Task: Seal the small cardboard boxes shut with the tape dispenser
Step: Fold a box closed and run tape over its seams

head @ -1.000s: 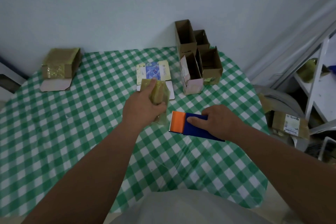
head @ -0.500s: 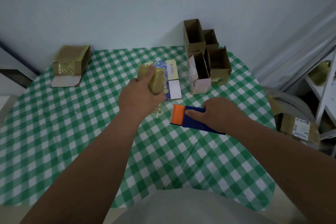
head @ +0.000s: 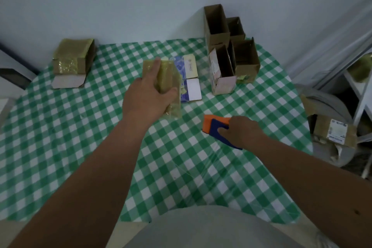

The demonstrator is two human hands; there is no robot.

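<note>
While a taped box [head: 72,60] lies on its side at the far left of the checked bench [head: 60,147], the left hand [head: 146,99] grips 1 small tape-wrapped box [head: 168,84] above the cloth (thumb across its near side, forefinger up its left face). A flat printed carton [head: 190,78] lies just behind it. Right of centre, the right hand [head: 244,132] curls round the blue-and-orange tape dispenser [head: 216,127]. Open brown boxes [head: 227,50] stand at the far right.
</note>
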